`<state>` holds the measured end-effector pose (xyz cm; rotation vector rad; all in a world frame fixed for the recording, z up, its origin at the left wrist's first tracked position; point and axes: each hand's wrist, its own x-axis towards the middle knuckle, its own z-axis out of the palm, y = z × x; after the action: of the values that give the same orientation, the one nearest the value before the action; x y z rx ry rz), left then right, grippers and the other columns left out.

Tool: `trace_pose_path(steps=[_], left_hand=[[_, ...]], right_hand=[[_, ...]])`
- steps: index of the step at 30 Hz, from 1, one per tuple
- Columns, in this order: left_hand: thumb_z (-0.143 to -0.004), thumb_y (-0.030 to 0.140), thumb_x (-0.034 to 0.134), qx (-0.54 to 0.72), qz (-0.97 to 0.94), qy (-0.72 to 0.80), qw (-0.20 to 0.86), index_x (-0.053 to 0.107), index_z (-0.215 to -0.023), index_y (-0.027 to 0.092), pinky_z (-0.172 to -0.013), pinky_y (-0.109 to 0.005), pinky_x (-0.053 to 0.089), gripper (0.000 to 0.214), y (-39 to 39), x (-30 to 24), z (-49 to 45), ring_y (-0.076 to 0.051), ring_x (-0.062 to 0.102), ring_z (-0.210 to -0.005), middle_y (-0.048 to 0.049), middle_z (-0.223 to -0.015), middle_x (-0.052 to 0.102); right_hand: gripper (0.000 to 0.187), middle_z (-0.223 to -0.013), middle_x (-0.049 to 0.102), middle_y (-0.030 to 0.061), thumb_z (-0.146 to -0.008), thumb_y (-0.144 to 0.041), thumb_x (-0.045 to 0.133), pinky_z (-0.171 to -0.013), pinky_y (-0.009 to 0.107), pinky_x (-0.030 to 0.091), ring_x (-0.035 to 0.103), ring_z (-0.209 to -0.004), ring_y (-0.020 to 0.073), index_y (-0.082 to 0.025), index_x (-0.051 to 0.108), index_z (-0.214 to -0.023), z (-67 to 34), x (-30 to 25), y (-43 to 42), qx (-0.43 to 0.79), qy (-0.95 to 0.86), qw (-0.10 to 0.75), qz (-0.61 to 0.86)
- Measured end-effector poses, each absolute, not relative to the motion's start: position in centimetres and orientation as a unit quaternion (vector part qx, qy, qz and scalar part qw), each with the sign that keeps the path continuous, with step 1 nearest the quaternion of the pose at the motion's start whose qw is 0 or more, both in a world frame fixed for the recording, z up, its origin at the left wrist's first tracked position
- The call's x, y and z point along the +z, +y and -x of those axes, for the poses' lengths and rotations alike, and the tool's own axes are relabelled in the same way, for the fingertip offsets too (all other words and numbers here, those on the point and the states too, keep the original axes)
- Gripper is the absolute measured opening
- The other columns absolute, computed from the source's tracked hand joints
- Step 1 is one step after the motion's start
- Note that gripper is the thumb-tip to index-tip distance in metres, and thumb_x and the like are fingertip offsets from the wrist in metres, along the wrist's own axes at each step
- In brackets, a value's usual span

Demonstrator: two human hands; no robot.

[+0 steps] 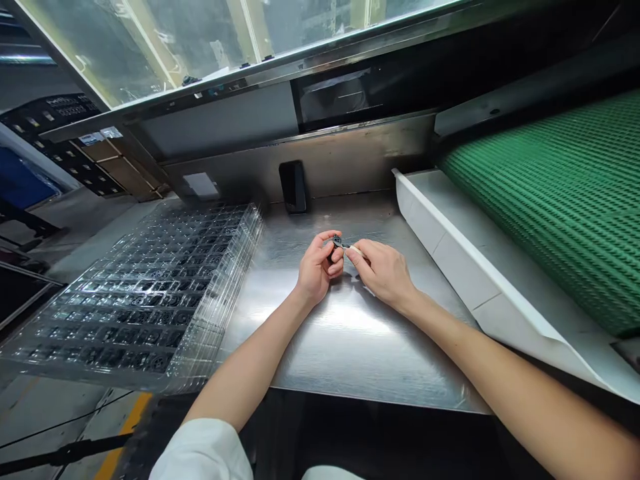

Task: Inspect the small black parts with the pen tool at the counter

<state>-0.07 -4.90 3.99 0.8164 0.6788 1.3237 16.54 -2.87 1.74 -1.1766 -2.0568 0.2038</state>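
Note:
My left hand (319,268) pinches a small round black part (337,241) with a spoked or holed face, raised over the steel worktop (345,353). Against that part, my right hand (383,270) grips a slim tool with a pale handle (357,251). The tool's tip meets the edge of the black part, and its exact kind is too small to make out. Both hands are close together near the middle of the view, fingers closed.
Stacked clear plastic trays (125,293) holding black parts stand at the left. A dark phone-like slab (293,187) leans against the metal back wall. To the right, a white trough (450,243) runs beside a green conveyor belt (560,193). A glass panel (210,40) is overhead.

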Motion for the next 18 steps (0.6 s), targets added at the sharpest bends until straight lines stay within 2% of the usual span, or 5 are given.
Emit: trace_pose_path(steps=[11,18], left_hand=[[-0.090,0.028,0.071,0.593,-0.365,0.291,0.657,0.060,-0.113,0.021,-0.048,-0.019,0.022,0.026,-4.74,4.05,0.21,-0.005,0.030,-0.046,0.0058,-0.069,0.045],[-0.092,0.028,0.071,0.591,-0.373,0.284,0.657,0.061,-0.113,0.020,-0.048,-0.019,0.023,0.025,-4.54,3.90,0.47,-0.005,0.030,-0.045,0.0066,-0.066,0.044]], right_hand=[[0.038,-0.079,0.064,0.0034,-0.109,-0.047,0.045,-0.071,0.032,0.030,0.056,-0.074,0.0199,-0.022,0.053,-0.082,-16.64,1.80,-2.93,0.075,-0.798,0.369,0.471],[0.039,-0.075,0.060,0.0021,-0.109,-0.048,0.042,-0.068,0.031,0.028,0.053,-0.071,0.0184,-0.022,0.048,-0.080,-16.66,1.64,-2.85,0.099,-0.790,0.375,0.475]])
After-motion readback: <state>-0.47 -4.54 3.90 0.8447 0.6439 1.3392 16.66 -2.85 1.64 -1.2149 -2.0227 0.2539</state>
